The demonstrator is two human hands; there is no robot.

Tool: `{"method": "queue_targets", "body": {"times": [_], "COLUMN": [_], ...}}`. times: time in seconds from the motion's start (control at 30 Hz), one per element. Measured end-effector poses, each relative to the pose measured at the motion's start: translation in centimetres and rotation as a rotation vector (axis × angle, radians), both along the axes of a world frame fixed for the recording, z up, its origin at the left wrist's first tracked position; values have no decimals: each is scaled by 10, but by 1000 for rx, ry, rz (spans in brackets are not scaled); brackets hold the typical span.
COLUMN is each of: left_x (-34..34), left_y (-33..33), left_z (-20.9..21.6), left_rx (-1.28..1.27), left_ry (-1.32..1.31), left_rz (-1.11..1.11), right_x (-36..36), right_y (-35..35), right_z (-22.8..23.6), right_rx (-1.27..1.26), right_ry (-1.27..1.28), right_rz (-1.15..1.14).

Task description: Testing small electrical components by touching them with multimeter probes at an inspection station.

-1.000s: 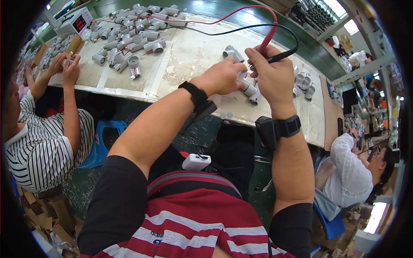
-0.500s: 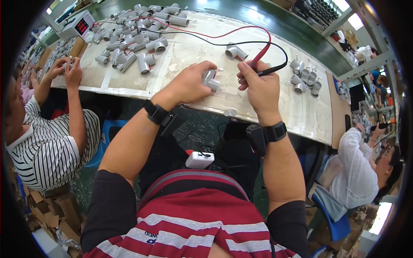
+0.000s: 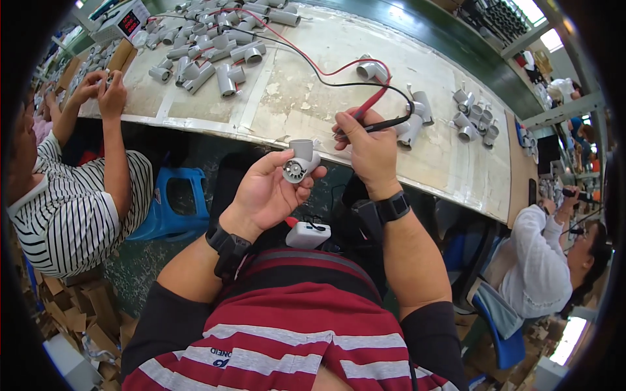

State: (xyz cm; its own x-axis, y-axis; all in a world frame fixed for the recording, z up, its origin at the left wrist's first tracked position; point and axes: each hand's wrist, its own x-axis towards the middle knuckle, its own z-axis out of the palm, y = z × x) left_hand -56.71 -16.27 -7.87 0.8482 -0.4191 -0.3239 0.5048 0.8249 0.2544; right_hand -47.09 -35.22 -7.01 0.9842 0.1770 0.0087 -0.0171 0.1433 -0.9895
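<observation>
My left hand (image 3: 261, 193) holds a grey T-shaped pipe fitting (image 3: 302, 151) just off the table's near edge. The fitting's round end, with a patterned silvery insert, faces up toward me, and my fingers curl around its side. Over the table edge, my right hand (image 3: 373, 153) is closed on a pair of test probes, a red probe (image 3: 373, 99) and a black probe (image 3: 393, 122). Their tips point left, apart from the fitting. Beyond my right hand lie more grey fittings (image 3: 411, 130), partly hidden by it.
A large pile of grey fittings (image 3: 228, 78) covers the table's far left; a smaller group (image 3: 466, 133) lies at right. A meter box (image 3: 124, 26) with a red display stands far left, cables trailing across the table (image 3: 287, 98). People sit on both sides. A white power bank (image 3: 308, 234) is below.
My left hand has drawn the fitting off the tabletop toward me and turned its round end upward. My right hand, still on the probes, has moved left and slightly nearer, uncovering fittings behind it.
</observation>
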Motion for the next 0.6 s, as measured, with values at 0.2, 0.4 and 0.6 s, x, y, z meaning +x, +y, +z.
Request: {"method": "queue_targets", "body": {"times": [0.2, 0.4, 0.6], "left_x": [-3, -6, -6], "left_y": [0, 3, 1], "left_z": [-11, -13, -12], "left_rx": [-108, -143, -118], "left_ry": [15, 67, 57], "left_rz": [-18, -41, -51], "right_x": [-4, -5, -6], "right_y": [16, 22, 21], "right_z": [-7, -7, -10], "right_rx": [-104, -206, -192], "right_ry": [46, 36, 20], "right_rz": [84, 150, 142]}}
